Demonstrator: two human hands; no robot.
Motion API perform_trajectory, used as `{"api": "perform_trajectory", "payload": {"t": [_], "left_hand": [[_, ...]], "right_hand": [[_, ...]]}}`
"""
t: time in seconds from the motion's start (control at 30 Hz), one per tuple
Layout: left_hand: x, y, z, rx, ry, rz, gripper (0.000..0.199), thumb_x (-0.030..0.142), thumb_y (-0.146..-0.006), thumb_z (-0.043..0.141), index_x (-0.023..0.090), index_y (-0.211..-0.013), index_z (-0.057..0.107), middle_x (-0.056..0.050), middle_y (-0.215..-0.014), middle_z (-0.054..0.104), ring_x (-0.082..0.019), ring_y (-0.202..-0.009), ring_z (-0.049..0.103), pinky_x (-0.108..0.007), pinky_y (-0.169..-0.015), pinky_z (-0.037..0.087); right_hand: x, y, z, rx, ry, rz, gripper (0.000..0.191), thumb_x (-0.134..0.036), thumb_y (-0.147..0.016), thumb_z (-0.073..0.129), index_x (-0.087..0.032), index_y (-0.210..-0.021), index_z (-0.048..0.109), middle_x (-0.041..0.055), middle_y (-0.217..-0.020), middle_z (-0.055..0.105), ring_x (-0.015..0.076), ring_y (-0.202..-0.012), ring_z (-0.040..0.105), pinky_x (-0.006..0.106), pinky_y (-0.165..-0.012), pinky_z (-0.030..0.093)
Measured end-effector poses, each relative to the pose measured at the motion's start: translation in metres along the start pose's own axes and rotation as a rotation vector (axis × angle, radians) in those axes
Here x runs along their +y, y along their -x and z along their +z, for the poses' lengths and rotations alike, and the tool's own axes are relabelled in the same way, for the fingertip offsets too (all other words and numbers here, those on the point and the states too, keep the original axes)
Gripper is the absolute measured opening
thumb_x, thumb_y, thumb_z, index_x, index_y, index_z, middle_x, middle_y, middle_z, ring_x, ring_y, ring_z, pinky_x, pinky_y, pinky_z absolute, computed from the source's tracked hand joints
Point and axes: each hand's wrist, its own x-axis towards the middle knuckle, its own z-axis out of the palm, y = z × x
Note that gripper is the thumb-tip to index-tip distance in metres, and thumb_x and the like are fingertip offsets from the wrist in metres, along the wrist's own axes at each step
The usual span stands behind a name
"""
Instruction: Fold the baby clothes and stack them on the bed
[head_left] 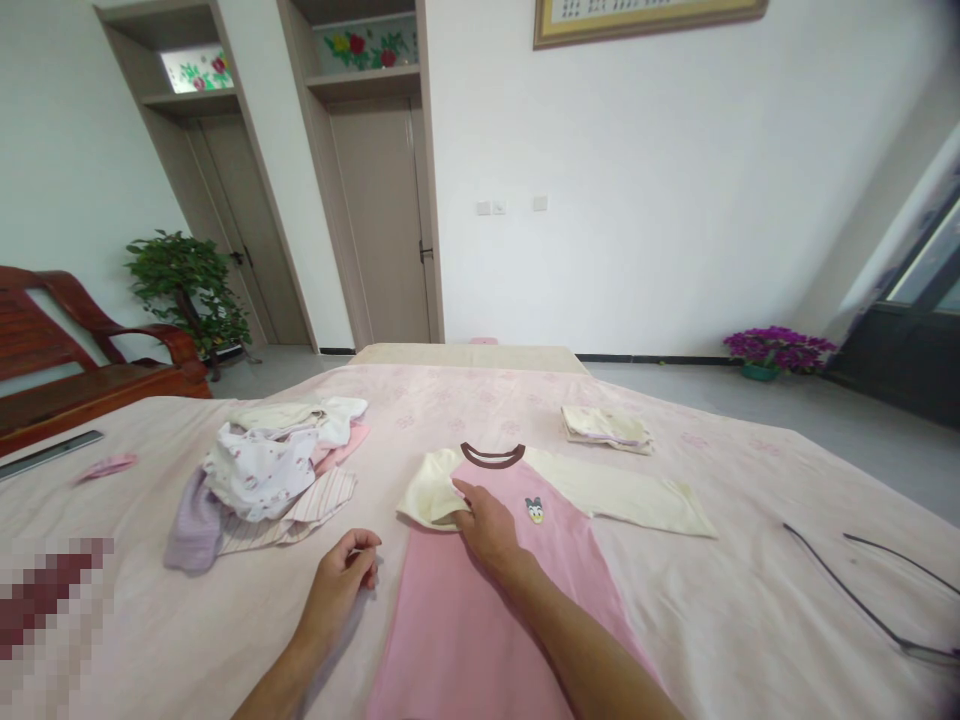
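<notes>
The pink shirt (450, 630) extends past the bottom edge; its hem is out of view. The far part of the bunched cream sleeve (429, 485) is concealed. The right hand (489, 530) covers part of the chest; its grip on the fabric cannot be determined. Both forearms (592, 640) are cut off at the bottom. In the clothes pile (262, 470), lower layers are obscured. The dark-red object (45, 600) is pixelated, unidentifiable. The left edge crops the slim dark device (52, 452) and wooden bench (45, 375); the right edge, the glasses (904, 645). The framed panel (652, 18) loses its top; its script is too small to read.
</notes>
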Motion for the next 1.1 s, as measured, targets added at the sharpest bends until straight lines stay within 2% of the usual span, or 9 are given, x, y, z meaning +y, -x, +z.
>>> {"api": "perform_trajectory", "payload": {"t": [0.07, 0.13, 0.27, 0.4, 0.53, 0.7, 0.87, 1.0, 1.1], "left_hand": [[0.005, 0.004, 0.001, -0.024, -0.228, 0.036, 0.022, 0.039, -0.078, 0.055, 0.019, -0.088, 0.059, 0.004, -0.062, 0.053, -0.013, -0.055, 0.05, -0.024, -0.055, 0.037], [0.014, 0.014, 0.001, -0.077, -0.491, 0.091, 0.022, 0.04, -0.082, 0.05, 0.02, -0.085, 0.06, 0.002, -0.068, 0.058, -0.015, -0.06, 0.053, -0.025, -0.058, 0.036], [0.034, 0.046, 0.006, -0.198, -0.896, 0.142, 0.028, 0.043, -0.088, 0.044, 0.022, -0.075, 0.058, 0.001, -0.075, 0.063, -0.016, -0.071, 0.058, -0.026, -0.065, 0.032], [0.041, 0.069, 0.015, -0.214, -1.031, 0.108, 0.015, 0.036, -0.08, 0.054, 0.022, -0.076, 0.056, 0.002, -0.077, 0.064, -0.016, -0.075, 0.059, -0.025, -0.066, 0.031], [0.036, 0.07, 0.019, -0.204, -0.974, 0.057, 0.009, 0.03, -0.081, 0.051, 0.022, -0.077, 0.051, 0.004, -0.074, 0.062, -0.014, -0.07, 0.057, -0.023, -0.063, 0.031], [0.035, 0.065, 0.026, -0.279, -0.666, 0.074, 0.008, 0.03, -0.083, 0.051, 0.022, -0.081, 0.053, 0.004, -0.068, 0.056, -0.013, -0.064, 0.052, -0.021, -0.06, 0.033], [0.052, 0.068, 0.051, -0.366, -0.464, 0.091, 0.018, 0.038, -0.084, 0.055, 0.022, -0.086, 0.061, 0.002, -0.072, 0.058, -0.016, -0.067, 0.051, -0.022, -0.06, 0.035], [0.053, 0.067, 0.076, -0.446, -0.385, 0.094, 0.014, 0.025, -0.078, 0.056, 0.02, -0.088, 0.064, 0.001, -0.072, 0.059, -0.015, -0.068, 0.051, -0.023, -0.061, 0.036], [0.046, 0.065, 0.088, -0.481, -0.352, 0.119, 0.018, 0.017, -0.074, 0.054, 0.021, -0.088, 0.065, 0.001, -0.071, 0.059, -0.015, -0.066, 0.051, -0.024, -0.06, 0.034]], "right_hand": [[-0.007, -0.009, -0.002, -0.045, -0.073, 0.076, 0.03, -0.026, -0.077, 0.054, -0.026, -0.099, 0.074, 0.0027, -0.095, 0.071, 0.0211, -0.093, 0.062, 0.028, -0.082, 0.043], [-0.013, -0.023, -0.005, -0.069, -0.13, 0.137, 0.026, -0.029, -0.079, 0.051, -0.022, -0.086, 0.075, 0.003, -0.082, 0.071, 0.0187, -0.08, 0.063, 0.026, -0.071, 0.045], [-0.021, -0.054, -0.014, -0.064, -0.228, 0.223, 0.033, -0.03, -0.083, 0.042, -0.02, -0.094, 0.071, 0.0036, -0.079, 0.068, 0.0135, -0.064, 0.06, 0.021, -0.053, 0.043], [-0.021, -0.076, -0.022, -0.078, -0.281, 0.274, 0.024, -0.027, -0.076, 0.052, -0.018, -0.089, 0.07, 0.0011, -0.061, 0.062, 0.0109, -0.048, 0.053, 0.019, -0.044, 0.039], [-0.02, -0.089, -0.032, -0.024, -0.336, 0.262, 0.02, -0.034, -0.075, 0.057, -0.017, -0.073, 0.067, -0.0019, -0.051, 0.054, 0.009, -0.043, 0.048, 0.018, -0.041, 0.034], [-0.029, -0.101, -0.055, 0.093, -0.473, 0.222, 0.033, -0.046, -0.078, 0.05, -0.016, -0.074, 0.062, -0.0025, -0.053, 0.054, 0.0098, -0.046, 0.048, 0.019, -0.044, 0.037], [-0.041, -0.109, -0.084, 0.185, -0.61, 0.13, 0.036, -0.054, -0.074, 0.053, -0.018, -0.076, 0.057, -0.0038, -0.056, 0.052, 0.0102, -0.051, 0.046, 0.021, -0.047, 0.039], [-0.048, -0.113, -0.102, 0.222, -0.665, 0.068, 0.034, -0.052, -0.07, 0.057, -0.018, -0.07, 0.053, -0.0045, -0.056, 0.048, 0.0088, -0.051, 0.042, 0.02, -0.046, 0.035], [-0.05, -0.114, -0.111, 0.218, -0.68, 0.056, 0.034, -0.051, -0.069, 0.058, -0.018, -0.069, 0.053, -0.0042, -0.057, 0.048, 0.0091, -0.051, 0.043, 0.021, -0.047, 0.035]]}}
